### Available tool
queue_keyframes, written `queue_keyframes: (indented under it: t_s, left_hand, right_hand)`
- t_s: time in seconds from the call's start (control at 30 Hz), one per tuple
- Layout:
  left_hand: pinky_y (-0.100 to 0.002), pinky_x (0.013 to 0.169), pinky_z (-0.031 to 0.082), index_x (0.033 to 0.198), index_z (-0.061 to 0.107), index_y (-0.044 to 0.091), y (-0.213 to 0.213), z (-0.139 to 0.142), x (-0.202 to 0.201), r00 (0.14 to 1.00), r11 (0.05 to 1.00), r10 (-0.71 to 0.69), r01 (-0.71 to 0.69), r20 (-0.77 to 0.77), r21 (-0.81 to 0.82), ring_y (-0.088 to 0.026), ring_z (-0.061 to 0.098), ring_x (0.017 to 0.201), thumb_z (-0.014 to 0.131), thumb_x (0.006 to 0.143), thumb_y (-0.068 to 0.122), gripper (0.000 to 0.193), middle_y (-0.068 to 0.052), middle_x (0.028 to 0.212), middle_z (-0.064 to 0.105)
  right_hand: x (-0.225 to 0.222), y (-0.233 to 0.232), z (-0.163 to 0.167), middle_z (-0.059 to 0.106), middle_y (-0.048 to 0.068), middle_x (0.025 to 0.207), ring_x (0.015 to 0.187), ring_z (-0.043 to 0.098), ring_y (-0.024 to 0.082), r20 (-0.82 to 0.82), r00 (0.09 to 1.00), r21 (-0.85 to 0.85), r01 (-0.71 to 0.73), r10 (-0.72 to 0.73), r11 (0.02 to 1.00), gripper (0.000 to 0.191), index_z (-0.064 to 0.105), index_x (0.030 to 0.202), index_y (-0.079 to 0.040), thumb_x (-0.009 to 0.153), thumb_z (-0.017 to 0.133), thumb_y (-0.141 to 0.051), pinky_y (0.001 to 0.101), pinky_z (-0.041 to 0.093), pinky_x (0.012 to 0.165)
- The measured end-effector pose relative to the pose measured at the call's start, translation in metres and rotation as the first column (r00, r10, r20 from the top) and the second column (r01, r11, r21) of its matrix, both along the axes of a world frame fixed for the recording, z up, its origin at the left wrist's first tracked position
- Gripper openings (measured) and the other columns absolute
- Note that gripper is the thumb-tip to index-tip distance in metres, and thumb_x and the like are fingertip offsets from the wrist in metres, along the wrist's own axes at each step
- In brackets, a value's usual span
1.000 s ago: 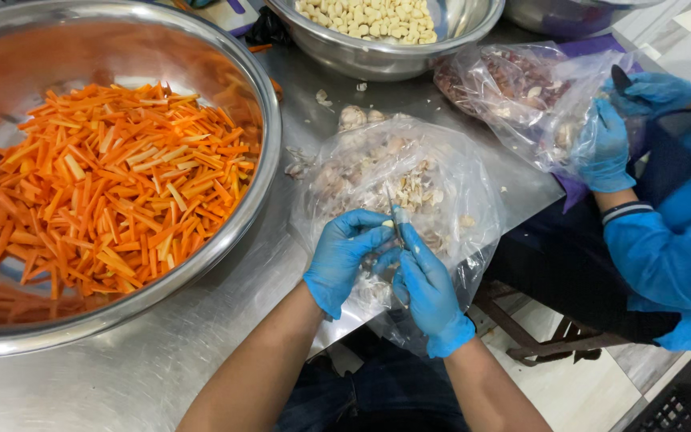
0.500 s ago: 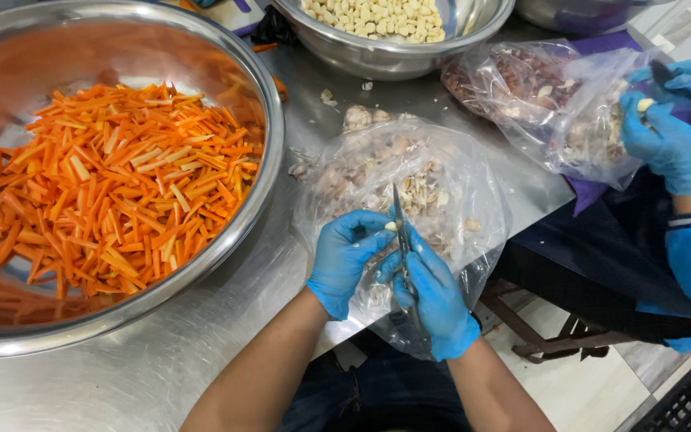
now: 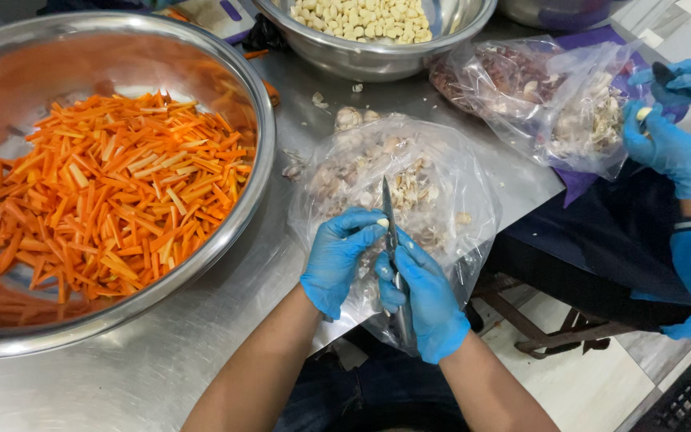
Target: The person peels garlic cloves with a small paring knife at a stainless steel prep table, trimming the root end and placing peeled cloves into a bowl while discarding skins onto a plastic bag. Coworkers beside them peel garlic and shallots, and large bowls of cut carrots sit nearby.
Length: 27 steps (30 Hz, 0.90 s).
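A person's two hands in blue gloves work at the edge of a stainless steel counter [image 3: 161, 368], seen from above. The left hand [image 3: 337, 260] has its grip closed on a small pale garlic clove [image 3: 382, 223], pinched at the fingertips. The right hand [image 3: 421, 296] has its grip closed around the handle of a small knife [image 3: 388, 218], whose narrow blade points up and away from the body, its flat side right beside the clove. Both hands hover over a clear plastic bag [image 3: 449, 184] that lies open on the counter and holds papery garlic skins and unpeeled cloves.

To the left stands a large steel bowl [image 3: 259, 144] filled with orange carrot sticks [image 3: 113, 192]. At the top, a second steel bowl [image 3: 337, 50] holds peeled garlic cloves [image 3: 361, 18]. A few loose garlic pieces [image 3: 349, 117] lie on the counter between that bowl and the bag.

At the right, another person in blue sleeves and blue gloves holds something pale in one gloved hand [image 3: 669, 148], next to a second plastic bag [image 3: 545, 100] of garlic and skins.
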State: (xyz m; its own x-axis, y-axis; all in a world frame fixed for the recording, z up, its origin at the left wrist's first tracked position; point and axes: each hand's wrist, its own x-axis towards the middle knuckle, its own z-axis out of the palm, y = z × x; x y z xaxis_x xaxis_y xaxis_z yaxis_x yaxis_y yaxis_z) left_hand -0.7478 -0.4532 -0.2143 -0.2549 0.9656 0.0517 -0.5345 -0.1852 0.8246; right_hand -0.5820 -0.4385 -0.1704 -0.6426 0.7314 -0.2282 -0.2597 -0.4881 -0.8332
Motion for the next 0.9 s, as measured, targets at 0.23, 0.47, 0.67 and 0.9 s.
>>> queue_keyframes:
  t_s: [0.23, 0.47, 0.67, 0.9]
  left_hand:
    - [-0.028, 0.082, 0.054, 0.113, 0.072, 0.003, 0.007, -0.017, -0.006, 0.956, 0.992, -0.124, 0.111, 0.264, 0.066, -0.013, 0.066, 0.092, 0.069, 0.095, 0.009, 0.019, -0.006, 0.107, 0.075]
    - [-0.034, 0.084, 0.058, 0.114, 0.072, 0.003, 0.006, -0.022, -0.001, 0.958, 0.991, -0.126, 0.110, 0.257, 0.079, -0.016, 0.069, 0.089, 0.070, 0.097, 0.011, 0.018, -0.006, 0.105, 0.074]
    - [-0.033, 0.087, 0.059, 0.112, 0.072, 0.001, 0.004, -0.012, 0.003, 0.981, 0.999, -0.015, 0.006, 0.192, 0.050, -0.017, 0.070, 0.094, 0.069, 0.098, 0.008, 0.016, -0.008, 0.105, 0.075]
    - [-0.032, 0.084, 0.060, 0.112, 0.070, 0.003, 0.011, -0.017, 0.013, 0.973, 0.992, 0.106, -0.090, 0.207, -0.086, -0.016, 0.071, 0.091, 0.067, 0.096, 0.004, 0.017, -0.007, 0.102, 0.075]
  right_hand:
    - [0.006, -0.002, 0.019, 0.061, 0.007, 0.083, 0.057, 0.040, 0.009, 0.141, 0.990, 0.401, -0.029, -0.031, 0.916, 0.064, 0.026, 0.166, -0.018, 0.103, 0.039, -0.011, 0.0230, 0.036, 0.050]
    - [0.014, 0.010, 0.003, 0.064, 0.006, 0.095, 0.080, 0.054, 0.008, 0.206, 0.978, 0.667, -0.149, 0.011, 0.730, 0.062, 0.032, 0.163, -0.010, 0.103, 0.042, -0.002, 0.0213, 0.045, 0.069]
    - [0.008, 0.008, -0.007, 0.061, 0.004, 0.089, 0.069, 0.046, 0.008, 0.303, 0.946, 0.630, -0.107, -0.116, 0.769, 0.058, 0.042, 0.159, -0.011, 0.102, 0.049, -0.006, 0.0240, 0.042, 0.063]
    - [-0.006, 0.003, 0.000, 0.067, 0.009, 0.099, 0.086, 0.065, 0.013, 0.358, 0.860, 0.824, -0.107, -0.365, 0.556, 0.051, 0.044, 0.154, -0.009, 0.103, 0.052, -0.011, 0.0298, 0.053, 0.076]
